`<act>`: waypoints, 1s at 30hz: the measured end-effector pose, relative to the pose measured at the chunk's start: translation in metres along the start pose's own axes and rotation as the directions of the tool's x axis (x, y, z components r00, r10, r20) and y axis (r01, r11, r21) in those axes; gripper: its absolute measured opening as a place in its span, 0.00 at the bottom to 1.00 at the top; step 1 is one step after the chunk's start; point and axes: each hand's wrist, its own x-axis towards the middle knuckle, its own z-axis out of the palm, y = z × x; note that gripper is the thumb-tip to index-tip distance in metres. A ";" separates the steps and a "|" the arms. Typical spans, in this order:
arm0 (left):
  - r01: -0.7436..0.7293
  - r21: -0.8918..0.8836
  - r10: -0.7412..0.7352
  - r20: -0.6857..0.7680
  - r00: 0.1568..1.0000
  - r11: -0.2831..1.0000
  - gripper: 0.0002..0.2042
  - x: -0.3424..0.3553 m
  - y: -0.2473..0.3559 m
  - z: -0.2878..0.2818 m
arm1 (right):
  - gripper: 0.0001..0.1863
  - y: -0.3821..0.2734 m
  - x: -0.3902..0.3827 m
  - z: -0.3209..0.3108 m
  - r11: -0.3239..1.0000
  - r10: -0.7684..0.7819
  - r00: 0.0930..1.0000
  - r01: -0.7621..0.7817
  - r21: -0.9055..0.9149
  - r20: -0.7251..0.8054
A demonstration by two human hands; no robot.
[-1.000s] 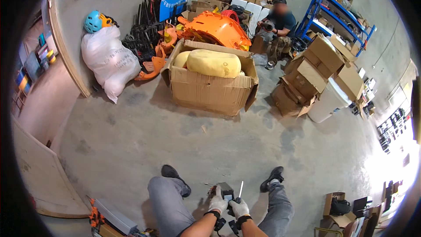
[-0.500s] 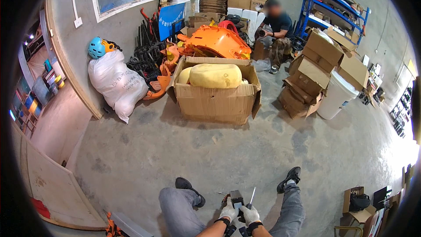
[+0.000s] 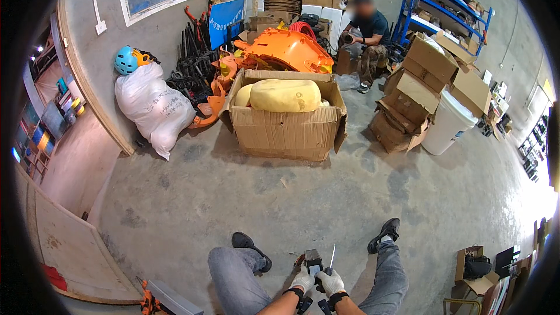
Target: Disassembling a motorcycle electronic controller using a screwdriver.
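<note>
Low in the view, between my knees, my left hand [image 3: 302, 280] in a white work glove is closed around a dark box-shaped device [image 3: 313, 258] with ridged sides and a lighter face. My right hand [image 3: 331, 280], gloved too, is closed on a screwdriver [image 3: 333, 255]. Its thin shaft points up and away, just right of the device and apart from it. Both hands sit side by side, almost touching. The device's near end is hidden by my fingers.
A cardboard box [image 3: 280, 137] with yellow padded pieces [image 3: 284, 95] stands ahead. Behind it lies a large orange plastic shell [image 3: 286, 49]. A white sack [image 3: 154, 102] leans left; open cartons [image 3: 408, 102] and a white bin [image 3: 448, 125] stand right. Another person [image 3: 370, 35] crouches at the back.
The screwdriver shaft has swung slightly left and stands more upright. Both hands keep their holds. The whole view has shifted a little.
</note>
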 end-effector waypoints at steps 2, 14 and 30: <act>-0.012 -0.006 0.012 0.013 1.000 1.000 0.41 -0.002 0.002 0.000 | 0.13 0.003 0.005 -0.002 1.000 0.001 1.000 -0.001 -0.026 0.011; -0.071 -0.088 0.073 0.025 0.997 0.994 0.39 0.016 -0.013 0.011 | 0.14 0.007 0.000 -0.003 0.996 -0.036 0.999 0.035 -0.081 -0.018; -0.112 -0.073 0.114 0.018 0.993 0.991 0.38 0.004 -0.008 0.006 | 0.17 0.001 -0.008 -0.008 0.995 -0.005 0.999 0.009 -0.099 0.039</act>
